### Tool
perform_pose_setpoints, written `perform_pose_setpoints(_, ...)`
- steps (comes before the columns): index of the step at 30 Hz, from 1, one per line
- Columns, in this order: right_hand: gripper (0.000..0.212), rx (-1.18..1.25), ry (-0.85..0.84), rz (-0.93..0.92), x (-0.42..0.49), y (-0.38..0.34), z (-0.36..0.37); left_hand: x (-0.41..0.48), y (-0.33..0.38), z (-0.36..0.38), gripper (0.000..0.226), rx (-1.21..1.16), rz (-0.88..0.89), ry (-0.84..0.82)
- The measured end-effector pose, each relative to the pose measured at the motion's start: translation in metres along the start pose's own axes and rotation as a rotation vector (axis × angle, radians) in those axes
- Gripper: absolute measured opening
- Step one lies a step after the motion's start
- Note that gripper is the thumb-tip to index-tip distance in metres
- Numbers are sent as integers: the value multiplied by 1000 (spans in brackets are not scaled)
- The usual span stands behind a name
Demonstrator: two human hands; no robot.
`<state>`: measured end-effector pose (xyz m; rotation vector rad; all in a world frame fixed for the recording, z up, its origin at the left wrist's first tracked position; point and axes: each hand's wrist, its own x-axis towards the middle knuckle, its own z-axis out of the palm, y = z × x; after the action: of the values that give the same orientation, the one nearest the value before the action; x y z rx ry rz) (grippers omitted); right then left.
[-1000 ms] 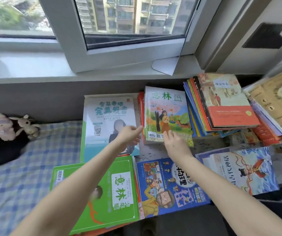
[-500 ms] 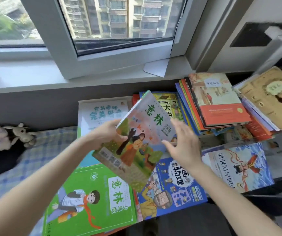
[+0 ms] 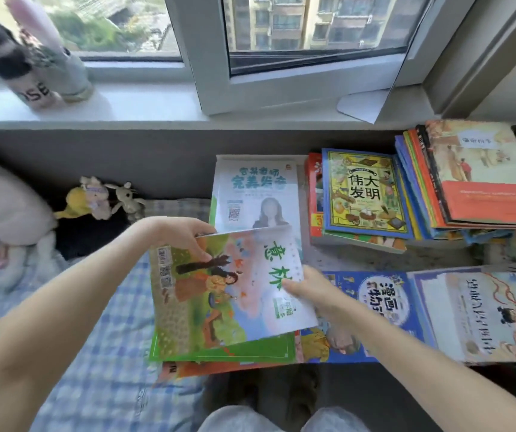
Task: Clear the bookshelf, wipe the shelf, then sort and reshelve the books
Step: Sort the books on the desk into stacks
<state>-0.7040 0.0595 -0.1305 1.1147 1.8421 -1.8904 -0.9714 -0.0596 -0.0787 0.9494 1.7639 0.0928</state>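
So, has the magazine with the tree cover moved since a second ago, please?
Yes. The magazine left the stack right of the white book and came nearer, leftward, over the green book.

Green characters "意林" on the illustrated magazine (image 3: 235, 291); "伟大发明" on the yellow-covered book (image 3: 364, 194); "漫画物理" on the blue book (image 3: 384, 299); letters "OSE" on a windowsill soft toy (image 3: 40, 90).

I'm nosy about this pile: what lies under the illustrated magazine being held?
Under the magazine lies a green book, only its border showing, and beneath that an orange book, just an edge. Their fronts are covered, so titles cannot be read.
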Motion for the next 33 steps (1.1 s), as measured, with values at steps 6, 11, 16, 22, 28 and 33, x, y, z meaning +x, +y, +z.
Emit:
perform_pose_setpoints(6, 26, -3, -9, 214, 9, 32, 34, 21, -25, 26, 24, 261, -134, 25)
perform_pose_setpoints(11, 42, -501, 164, 147, 4, 30, 14, 40, -10, 23, 23, 418, -130, 324)
perform_pose_setpoints(16, 33, -311, 524, 69, -14, 13, -58, 68, 39, 3, 20, 331, 3, 479)
perform_pose_setpoints(22, 13, -37, 1083, -10, -53, 7, -154, 109, 125, 9, 19, 226, 222, 421)
perform_pose_setpoints(28, 26, -34, 1317, 136, -81, 20, -205, 155, 202, 34, 28, 33, 264, 538)
perform_pose_setpoints(33, 30, -65, 1242, 193, -83, 38, -205, 178, 212, 47, 33, 38, 56, 584)
